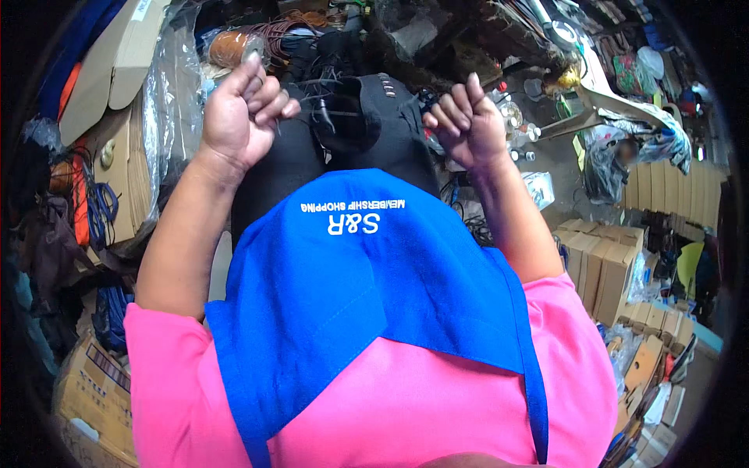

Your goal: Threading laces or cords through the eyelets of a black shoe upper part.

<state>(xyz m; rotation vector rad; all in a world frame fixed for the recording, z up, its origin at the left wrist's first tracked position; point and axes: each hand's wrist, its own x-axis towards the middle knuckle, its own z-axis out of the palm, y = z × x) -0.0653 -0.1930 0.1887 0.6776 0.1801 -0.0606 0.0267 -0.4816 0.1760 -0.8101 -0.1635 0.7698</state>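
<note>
Both of my hands are raised apart, on either side of a black item with a round opening [367, 105], which rests at my dark-clothed legs and looks like a shoe. My left hand [246, 113] is closed, its thumb and forefinger pressed together. Thin dark strands show between that hand and the black item, but whether the fingers hold them is unclear. My right hand [472, 129] is closed too, fingers curled and the thumb side up; anything in it is too small to make out. A small curved dark piece [324, 117] shows at the black item's left edge. A blue apron [312, 273] covers my front.
A wrapped orange-brown spool [236, 48] and reddish cord [285, 35] lie beyond my left hand. Flattened cardboard [117, 168] stands at the left. Several small bottles [515, 121] are past my right hand. Stacked cardboard [597, 265] is at the right, a carton [97, 398] at the lower left.
</note>
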